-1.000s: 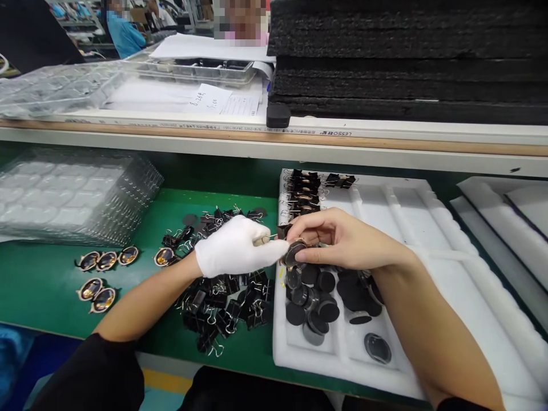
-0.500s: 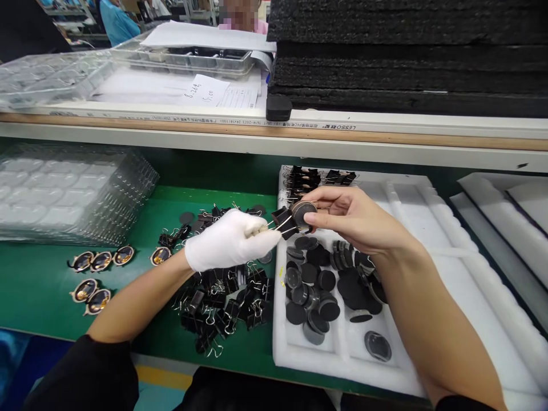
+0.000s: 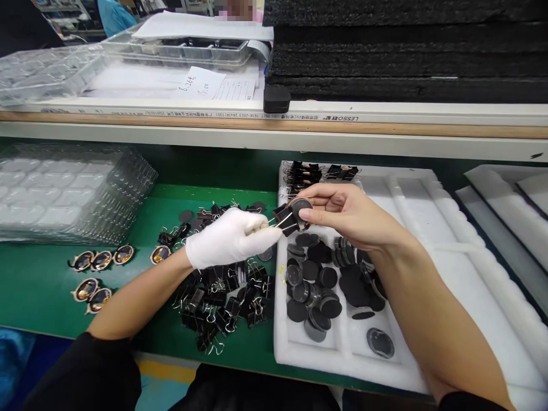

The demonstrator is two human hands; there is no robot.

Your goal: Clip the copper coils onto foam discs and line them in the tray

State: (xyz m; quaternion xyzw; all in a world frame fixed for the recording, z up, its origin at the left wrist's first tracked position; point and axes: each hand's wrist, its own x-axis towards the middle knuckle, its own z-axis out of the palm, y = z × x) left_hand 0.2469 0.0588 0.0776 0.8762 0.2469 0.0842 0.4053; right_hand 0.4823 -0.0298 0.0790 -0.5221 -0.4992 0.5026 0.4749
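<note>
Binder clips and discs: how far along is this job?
Done: a small batch that looks clipped lies at the far end of the foam tray. In hand: the left hand holds a binder clip against the disc pinched in the right hand. Left: a heap of loose discs in the tray and a pile of loose clips on the green mat.

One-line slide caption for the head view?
Gloved left hand holds a black binder clip to a round disc pinched in the bare right hand, above a foam tray.

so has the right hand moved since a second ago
Yes: the right hand has risen from the black discs toward the far rim of the foam tray.
</note>
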